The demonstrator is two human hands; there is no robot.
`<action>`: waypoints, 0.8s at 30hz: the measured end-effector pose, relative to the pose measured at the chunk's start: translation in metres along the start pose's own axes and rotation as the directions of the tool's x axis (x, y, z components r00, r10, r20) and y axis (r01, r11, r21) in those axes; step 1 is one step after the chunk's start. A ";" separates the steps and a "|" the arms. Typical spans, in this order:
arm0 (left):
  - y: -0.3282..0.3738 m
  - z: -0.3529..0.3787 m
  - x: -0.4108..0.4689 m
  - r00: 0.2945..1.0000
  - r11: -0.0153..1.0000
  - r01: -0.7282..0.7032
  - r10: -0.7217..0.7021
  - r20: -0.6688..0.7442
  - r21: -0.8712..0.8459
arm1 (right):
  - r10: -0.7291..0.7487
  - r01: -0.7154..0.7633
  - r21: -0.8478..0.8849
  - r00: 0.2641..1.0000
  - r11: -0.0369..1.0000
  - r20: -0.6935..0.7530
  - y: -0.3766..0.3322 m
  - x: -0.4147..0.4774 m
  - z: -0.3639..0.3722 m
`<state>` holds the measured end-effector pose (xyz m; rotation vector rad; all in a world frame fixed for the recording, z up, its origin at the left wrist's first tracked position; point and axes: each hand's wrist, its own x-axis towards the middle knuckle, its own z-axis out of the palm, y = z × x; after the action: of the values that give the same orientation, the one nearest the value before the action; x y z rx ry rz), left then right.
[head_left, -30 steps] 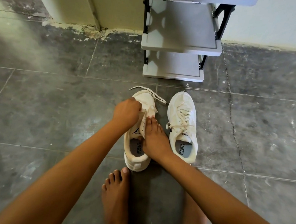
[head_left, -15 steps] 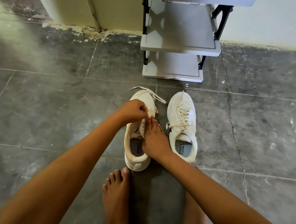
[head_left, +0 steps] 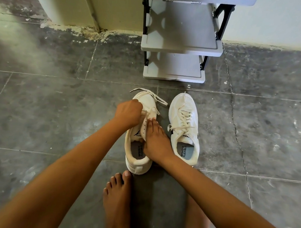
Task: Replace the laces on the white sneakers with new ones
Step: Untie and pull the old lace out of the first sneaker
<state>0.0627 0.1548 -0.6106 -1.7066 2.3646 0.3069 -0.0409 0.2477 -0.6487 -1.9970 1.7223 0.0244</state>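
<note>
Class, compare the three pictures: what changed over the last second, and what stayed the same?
The left hand, pinching the lace, moved right over the lacing, then drew back left. The right hand kept pressing the half-unlaced sneaker; the laced sneaker stayed put.

The left sneaker point(head_left: 139, 163) is off-white, creamier at the heel, with a black logo on its tongue; its loose lace point(head_left: 153, 94) is the same off-white; the right sneaker point(head_left: 183, 105) is white with a black mark on each side, its lace point(head_left: 184, 119) cream and crossed in a zigzag; the left insole point(head_left: 138, 149) and right insole point(head_left: 185, 151) are pale grey with black lettering; the floor point(head_left: 57, 107) is dark grey tile, mottled, flecked with pale specks, cut by thin light grout lines; the far shoe rack point(head_left: 180, 27) has light grey shelves on a black frame; the far left wall point(head_left: 114, 4) is cream-yellow, patchy at its foot; the far right wall point(head_left: 277, 19) is pale bluish white.
</note>
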 end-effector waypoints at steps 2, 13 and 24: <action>0.000 -0.010 -0.001 0.999 0.964 -0.005 0.015 0.034 -0.267 | -0.006 0.006 -0.007 1.000 1.000 0.004 0.001 0.001 0.000; -0.013 -0.016 -0.008 0.997 0.945 0.011 0.017 0.081 -0.328 | -0.015 0.015 -0.013 1.000 1.000 -0.001 0.001 0.002 0.000; 0.000 -0.009 -0.003 0.993 0.984 0.035 -0.015 0.116 -0.175 | -0.017 0.017 -0.036 1.000 0.999 0.007 0.001 0.002 0.000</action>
<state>0.0632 0.1549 -0.6008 -1.7410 2.2917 0.6103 -0.0414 0.2461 -0.6497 -2.0351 1.7120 0.0570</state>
